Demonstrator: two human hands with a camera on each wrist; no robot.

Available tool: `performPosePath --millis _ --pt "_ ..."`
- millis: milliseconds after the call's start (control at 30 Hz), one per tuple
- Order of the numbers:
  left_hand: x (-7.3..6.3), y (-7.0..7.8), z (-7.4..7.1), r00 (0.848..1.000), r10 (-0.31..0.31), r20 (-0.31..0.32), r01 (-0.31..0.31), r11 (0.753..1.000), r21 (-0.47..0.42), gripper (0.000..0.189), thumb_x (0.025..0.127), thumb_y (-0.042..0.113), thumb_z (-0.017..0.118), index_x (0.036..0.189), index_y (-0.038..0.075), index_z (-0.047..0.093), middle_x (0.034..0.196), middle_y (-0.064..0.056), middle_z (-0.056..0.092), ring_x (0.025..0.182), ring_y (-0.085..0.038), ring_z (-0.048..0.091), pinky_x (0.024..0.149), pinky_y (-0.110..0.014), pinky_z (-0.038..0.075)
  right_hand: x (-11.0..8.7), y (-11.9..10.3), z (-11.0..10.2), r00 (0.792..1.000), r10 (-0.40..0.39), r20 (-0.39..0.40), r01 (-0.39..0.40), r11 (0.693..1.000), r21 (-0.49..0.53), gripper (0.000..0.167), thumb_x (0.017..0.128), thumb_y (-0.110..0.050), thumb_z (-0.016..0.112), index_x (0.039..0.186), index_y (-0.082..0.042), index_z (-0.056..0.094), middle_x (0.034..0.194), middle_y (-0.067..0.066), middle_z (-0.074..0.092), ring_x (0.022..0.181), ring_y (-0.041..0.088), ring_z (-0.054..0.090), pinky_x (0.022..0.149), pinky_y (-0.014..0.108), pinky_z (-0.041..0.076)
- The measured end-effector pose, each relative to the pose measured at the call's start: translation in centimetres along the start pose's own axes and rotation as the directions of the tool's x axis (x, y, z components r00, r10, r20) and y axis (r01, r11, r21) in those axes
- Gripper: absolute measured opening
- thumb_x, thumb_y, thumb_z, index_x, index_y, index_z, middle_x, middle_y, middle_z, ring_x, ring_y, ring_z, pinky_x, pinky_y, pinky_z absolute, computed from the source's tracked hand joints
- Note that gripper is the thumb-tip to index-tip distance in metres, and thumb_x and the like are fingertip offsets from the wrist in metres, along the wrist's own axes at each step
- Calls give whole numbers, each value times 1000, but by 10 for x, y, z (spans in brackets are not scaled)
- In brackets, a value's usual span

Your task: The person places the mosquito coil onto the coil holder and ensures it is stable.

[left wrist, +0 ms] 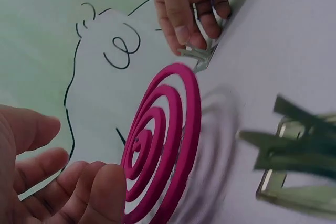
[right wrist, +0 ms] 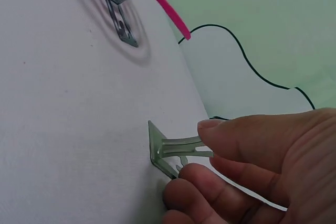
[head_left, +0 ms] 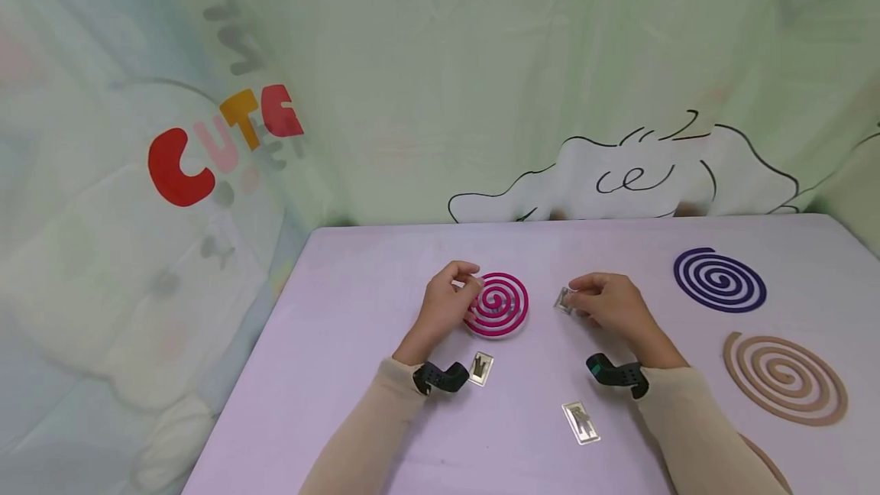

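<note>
A magenta mosquito coil (head_left: 495,301) sits raised above the table on a small metal coil stand (right wrist: 126,38), whose prong reaches up to it in the right wrist view. Beside the coil's left edge is my left hand (head_left: 440,305), its fingers loosely bent and its fingertips right at the rim. My right hand (head_left: 612,305), right of the coil, pinches the raised prong of another metal coil stand (right wrist: 156,148) between thumb and fingers. That stand's flat base is close over the table, tilted in the right wrist view.
Two more metal stands lie nearer me, one stand (head_left: 481,369) by the left wrist and one stand (head_left: 581,424) left of the right forearm. On the right are a dark purple coil (head_left: 720,279) and a tan coil (head_left: 784,376). A printed curtain (head_left: 412,98) hangs behind the table.
</note>
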State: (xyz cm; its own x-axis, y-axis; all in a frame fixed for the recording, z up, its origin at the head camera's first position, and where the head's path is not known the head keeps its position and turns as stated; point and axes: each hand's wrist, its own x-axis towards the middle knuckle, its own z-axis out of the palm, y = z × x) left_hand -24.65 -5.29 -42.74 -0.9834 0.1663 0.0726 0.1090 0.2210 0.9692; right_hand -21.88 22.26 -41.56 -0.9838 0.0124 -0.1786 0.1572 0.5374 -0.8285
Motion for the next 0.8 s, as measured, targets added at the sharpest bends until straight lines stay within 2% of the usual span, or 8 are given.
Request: performPosePath --millis 233,467,567,667,800 --pt "-10 8 12 994 37 102 -42 998 46 24 98 13 69 121 4 68 99 -2 62 67 -10 55 54 -24 56 3 1 5 1000 -2 -15 1 996 -85 27 97 -19 72 114 2 73 87 9 69 80 23 60 64 30 50" --pt "-16 14 20 984 20 179 -30 998 55 24 98 13 68 120 3 68 98 -1 63 64 -11 59 58 -23 57 -1 1 6 1000 -20 -15 18 993 -119 20 96 -19 73 103 0 74 85 9 68 79 23 58 63 31 48" --pt "-19 17 23 977 18 210 -31 998 58 21 98 14 70 117 4 69 96 0 65 64 -12 62 60 -24 58 -6 -3 6 1000 -18 0 18 994 -106 19 95 -19 74 101 -1 74 85 7 67 78 22 57 62 31 47" --pt "-22 21 26 971 36 235 -53 996 70 17 98 12 70 114 6 69 96 0 67 66 -11 63 61 -23 57 -11 -7 6 1000 -22 22 23 999 -46 19 95 -18 74 102 0 75 83 6 68 77 22 58 61 30 50" --pt "-24 21 31 959 71 275 -88 995 51 17 97 6 69 113 1 69 94 -1 68 67 -7 63 61 -21 56 -19 -15 6 998 -44 44 42 998 37 20 95 -18 75 101 1 75 85 5 71 76 22 62 64 30 55"
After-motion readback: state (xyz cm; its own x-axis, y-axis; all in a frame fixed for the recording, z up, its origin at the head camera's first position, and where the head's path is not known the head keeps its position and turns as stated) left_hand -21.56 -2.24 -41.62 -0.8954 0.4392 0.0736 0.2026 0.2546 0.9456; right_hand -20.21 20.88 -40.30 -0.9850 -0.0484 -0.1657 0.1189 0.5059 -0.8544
